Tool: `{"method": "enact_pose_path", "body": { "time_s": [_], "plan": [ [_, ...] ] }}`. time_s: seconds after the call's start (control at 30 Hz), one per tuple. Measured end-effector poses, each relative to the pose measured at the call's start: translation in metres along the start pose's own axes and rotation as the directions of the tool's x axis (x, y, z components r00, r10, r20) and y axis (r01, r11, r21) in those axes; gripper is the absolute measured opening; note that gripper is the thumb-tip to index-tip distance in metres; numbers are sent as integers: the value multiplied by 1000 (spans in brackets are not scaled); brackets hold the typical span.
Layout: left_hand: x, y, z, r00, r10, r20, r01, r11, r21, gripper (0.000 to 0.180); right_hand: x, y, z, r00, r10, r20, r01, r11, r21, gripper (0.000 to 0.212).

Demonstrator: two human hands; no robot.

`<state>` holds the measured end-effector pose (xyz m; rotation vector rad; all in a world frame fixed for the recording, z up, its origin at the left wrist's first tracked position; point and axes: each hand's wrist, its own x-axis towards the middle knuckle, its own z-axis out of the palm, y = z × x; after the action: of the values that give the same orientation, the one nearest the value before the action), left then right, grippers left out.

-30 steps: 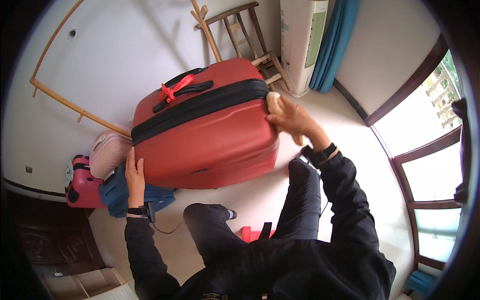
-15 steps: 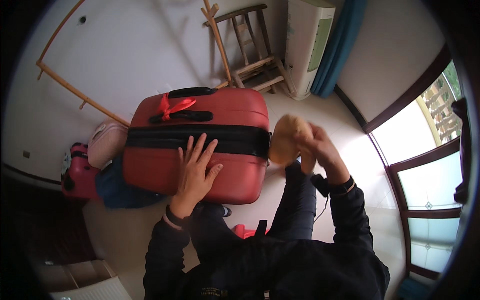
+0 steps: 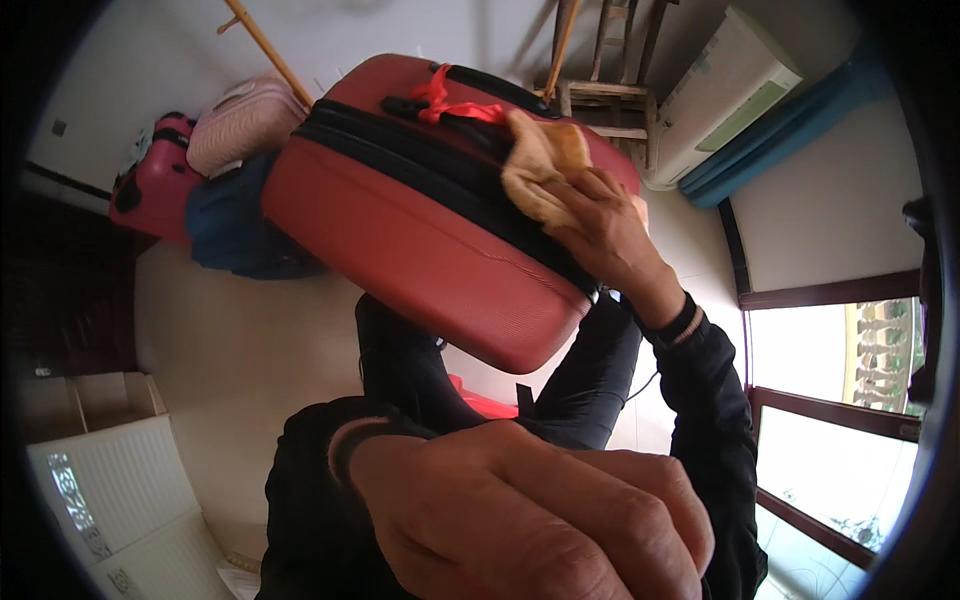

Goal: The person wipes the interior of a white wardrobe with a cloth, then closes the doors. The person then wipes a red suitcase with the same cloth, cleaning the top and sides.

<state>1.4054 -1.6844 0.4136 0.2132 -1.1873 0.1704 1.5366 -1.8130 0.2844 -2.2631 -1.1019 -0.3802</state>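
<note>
A red hard-shell suitcase [image 3: 420,235] with a black band round its middle stands at my knees. My right hand [image 3: 612,228] presses a tan-yellow cloth [image 3: 535,165] onto its top right part, over the band and close to the black handle. A red ribbon [image 3: 437,97] is tied on that handle. Large and close in the lower middle, my left hand [image 3: 540,510] is off the suitcase with its fingers curled. Its fingertips are hidden, so whatever they may hold does not show.
Beyond the suitcase stand a wooden chair [image 3: 610,95], a wooden pole rack [image 3: 268,50] and a white upright appliance [image 3: 720,95] beside a blue curtain [image 3: 790,130]. Pink luggage [image 3: 243,128] and a dark blue bag [image 3: 235,225] lie left. Glazed doors [image 3: 835,400] line the right.
My left hand has left the suitcase and come up close, curling its fingers. My right hand has brought the cloth from beside the suitcase onto it. The view has turned.
</note>
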Motion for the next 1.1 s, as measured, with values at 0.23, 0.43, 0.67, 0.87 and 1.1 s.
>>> {"method": "enact_pose_path", "body": {
  "time_s": [0.23, 0.43, 0.67, 0.87, 1.1],
  "plan": [
    [-11, 20, 45, 917, 117, -382, -118, 993, 22, 14, -15, -30, -35, 996, 58, 73, -53, 996, -69, 51],
    [-29, 30, 28, 986, 94, -134, -105, 991, -78, 15, 10, -18, -6, 993, 47, 111, -46, 999, -9, 49],
    [-15, 45, 47, 966, 33, -256, -93, 970, -224, 22, -1, -32, -27, 985, 120, 124, -131, 988, 85, 45],
    [-11, 54, 44, 983, 4, -182, -62, 946, -318, 25, 15, -30, -9, 992, 41, 116, -43, 999, 18, 39],
    [20, 146, -32, 917, -382, -110, 396, 852, 341, 38, 6, -16, -10, 959, 228, 168, -244, 966, 84, 50]
  ]
}}
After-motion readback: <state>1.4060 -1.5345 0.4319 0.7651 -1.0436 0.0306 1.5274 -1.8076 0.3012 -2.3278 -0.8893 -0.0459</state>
